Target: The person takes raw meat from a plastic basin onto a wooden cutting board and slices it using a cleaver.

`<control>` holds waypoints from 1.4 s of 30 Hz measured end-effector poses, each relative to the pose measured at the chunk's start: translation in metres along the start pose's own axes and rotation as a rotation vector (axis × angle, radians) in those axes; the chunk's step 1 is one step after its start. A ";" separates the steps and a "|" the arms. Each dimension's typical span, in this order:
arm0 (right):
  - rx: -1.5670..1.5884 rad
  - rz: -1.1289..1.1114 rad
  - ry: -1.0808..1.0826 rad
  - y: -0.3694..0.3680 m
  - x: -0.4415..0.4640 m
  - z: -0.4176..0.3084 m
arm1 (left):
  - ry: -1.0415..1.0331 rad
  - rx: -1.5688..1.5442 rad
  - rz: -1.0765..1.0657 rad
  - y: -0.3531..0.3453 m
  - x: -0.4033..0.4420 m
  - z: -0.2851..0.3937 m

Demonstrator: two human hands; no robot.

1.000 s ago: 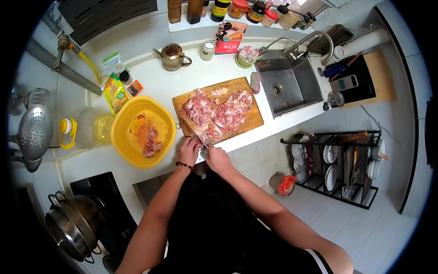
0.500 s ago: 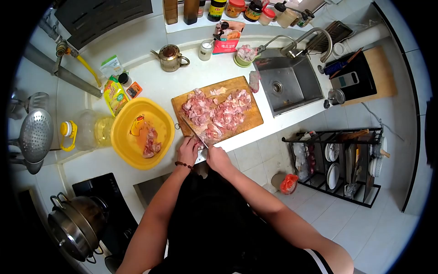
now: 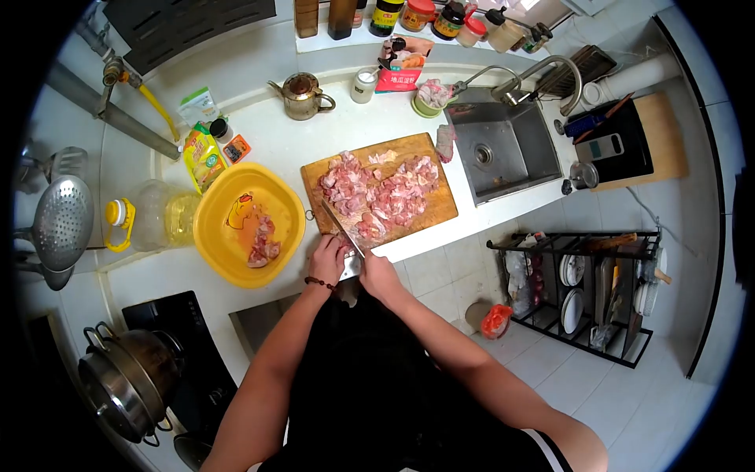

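Beside the left hand (image 3: 326, 258), holding a knife (image 3: 344, 228) tight in the right hand (image 3: 379, 277); touching meat (image 3: 344, 245) with the left, cannot tell if pinching; just ahead, more on a board (image 3: 441, 206).

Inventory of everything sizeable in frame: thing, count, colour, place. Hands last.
Counter: 1, white, centre
Cutting board: 1, brown, on counter
Basin: 1, yellow, left of cutting board
Raw meat: many pieces, pink, on cutting board, in basin
Knife: 1, silver, cutting board's near edge
Oil jug: 1, clear and yellow, left of basin
Teapot: 1, brown, behind cutting board
Sink: 1, silver, right of cutting board
Bowl: 1, green, beside sink
Pouch: 1, pink, left of bowl
Bottles and jars: several, mixed, along top
Pots: count unclear, silver, lower left
Rack: 1, black, right
Left hand: 1, bare, by knife
Right hand: 1, bare, on knife
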State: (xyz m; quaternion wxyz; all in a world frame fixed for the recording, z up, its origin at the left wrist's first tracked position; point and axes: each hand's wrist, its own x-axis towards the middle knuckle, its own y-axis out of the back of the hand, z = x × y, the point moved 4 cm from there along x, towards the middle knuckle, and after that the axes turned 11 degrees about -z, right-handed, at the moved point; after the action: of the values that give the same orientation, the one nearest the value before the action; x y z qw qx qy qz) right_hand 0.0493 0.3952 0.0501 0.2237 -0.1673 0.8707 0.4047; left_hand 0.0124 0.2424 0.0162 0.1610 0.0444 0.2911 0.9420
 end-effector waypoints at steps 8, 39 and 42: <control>0.030 -0.024 0.030 -0.006 -0.007 0.011 | -0.033 -0.046 -0.001 0.001 0.000 0.003; 0.051 0.025 0.045 -0.006 0.012 -0.001 | -0.036 -0.123 0.054 -0.001 0.004 -0.011; 0.064 0.039 0.050 -0.017 -0.011 0.023 | -0.037 -0.113 0.032 0.001 0.000 -0.010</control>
State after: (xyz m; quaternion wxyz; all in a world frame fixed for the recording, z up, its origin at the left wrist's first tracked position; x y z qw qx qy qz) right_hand 0.0724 0.4037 0.0323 0.1992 -0.1528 0.8917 0.3766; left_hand 0.0100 0.2361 0.0081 0.1536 0.0574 0.2336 0.9584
